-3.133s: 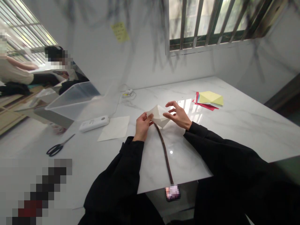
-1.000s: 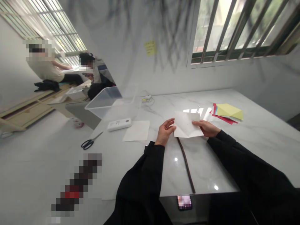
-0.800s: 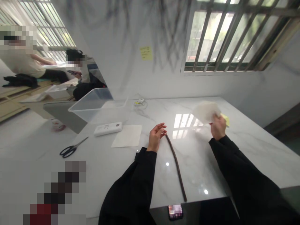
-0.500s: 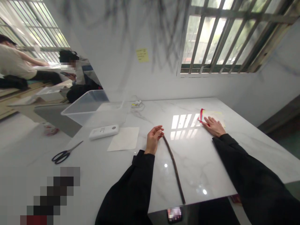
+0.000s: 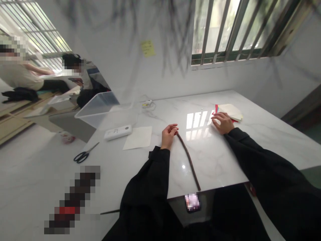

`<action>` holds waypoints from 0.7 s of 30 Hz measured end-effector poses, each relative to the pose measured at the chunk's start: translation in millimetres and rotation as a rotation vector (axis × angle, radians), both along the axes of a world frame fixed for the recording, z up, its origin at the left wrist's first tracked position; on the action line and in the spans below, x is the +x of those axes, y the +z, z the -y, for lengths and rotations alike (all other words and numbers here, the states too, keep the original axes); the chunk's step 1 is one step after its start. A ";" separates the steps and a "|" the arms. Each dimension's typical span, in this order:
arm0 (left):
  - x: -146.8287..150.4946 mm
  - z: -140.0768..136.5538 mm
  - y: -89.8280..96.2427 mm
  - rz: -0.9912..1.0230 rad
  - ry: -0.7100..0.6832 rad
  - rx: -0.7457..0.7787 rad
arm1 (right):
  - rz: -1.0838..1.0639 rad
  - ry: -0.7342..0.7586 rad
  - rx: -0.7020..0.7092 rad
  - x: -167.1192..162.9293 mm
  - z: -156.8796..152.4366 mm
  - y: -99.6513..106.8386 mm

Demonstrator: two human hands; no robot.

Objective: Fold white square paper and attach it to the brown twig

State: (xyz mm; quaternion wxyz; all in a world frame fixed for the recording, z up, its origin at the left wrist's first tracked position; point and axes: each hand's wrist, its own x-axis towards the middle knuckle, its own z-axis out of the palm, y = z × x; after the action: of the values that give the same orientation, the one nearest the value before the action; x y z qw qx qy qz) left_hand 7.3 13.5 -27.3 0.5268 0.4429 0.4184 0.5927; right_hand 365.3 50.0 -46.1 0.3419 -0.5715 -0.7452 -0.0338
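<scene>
Head view: left hand [image 5: 168,135], fingers curled loosely at the far tip of the dark stick [image 5: 189,161], whose long axis runs back along the bench [image 5: 263,134] toward the person; right hand [image 5: 223,122] lies open beside the paper stack [image 5: 232,111].

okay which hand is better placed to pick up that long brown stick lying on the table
Left, most likely. The left hand rests curled at the far end of the brown stick, seemingly touching it. The right hand lies away to the right, beside the stack of coloured paper.
</scene>
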 end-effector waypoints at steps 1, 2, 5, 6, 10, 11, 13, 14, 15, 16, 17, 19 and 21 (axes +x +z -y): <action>0.2 -0.8 -0.3 -0.019 0.005 0.003 | -0.023 0.055 -0.016 -9.4 4.1 1.0; 0.3 -1.6 -0.4 -0.038 0.011 0.006 | -0.046 0.106 -0.031 -18.4 8.2 2.1; -0.1 -3.8 -0.6 -0.077 0.024 0.023 | -0.130 0.221 -0.062 -41.6 20.6 7.8; -0.5 -4.3 -0.5 -0.086 0.027 0.027 | -0.158 0.248 -0.063 -48.4 25.8 11.0; -2.3 -6.0 0.6 -0.106 0.042 0.027 | -0.255 0.341 -0.005 -76.8 65.0 29.8; -2.6 -6.2 1.0 -0.108 0.046 0.027 | -0.265 0.391 -0.004 -85.5 82.0 33.5; -2.8 -6.3 1.9 -0.116 0.048 0.028 | -0.256 0.549 0.007 -106.2 126.8 33.1; -2.8 -6.1 2.2 -0.124 0.046 0.028 | -0.220 0.656 0.017 -118.0 154.2 26.8; -2.7 -5.7 2.5 -0.134 0.042 0.028 | -0.193 0.732 0.047 -130.4 183.9 15.7; -2.7 -5.1 2.7 -0.145 0.037 0.030 | -0.170 0.801 0.088 -143.1 214.6 -0.3; -2.6 -4.3 2.9 -0.155 0.034 0.034 | -0.158 0.884 0.119 -155.1 244.6 -20.5; -2.6 -2.3 3.5 -0.174 0.033 0.044 | -0.145 1.087 0.049 -174.1 294.8 -66.8; -2.6 0.2 4.2 -0.192 0.033 0.052 | -0.033 1.194 -0.198 -181.0 321.0 -107.0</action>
State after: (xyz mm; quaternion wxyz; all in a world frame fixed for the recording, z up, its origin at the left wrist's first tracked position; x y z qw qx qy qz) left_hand 4.8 13.3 -23.1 0.4626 0.5043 0.4588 0.5667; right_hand 184.3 -271.0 -153.2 0.2584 -0.0839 -0.9313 0.2424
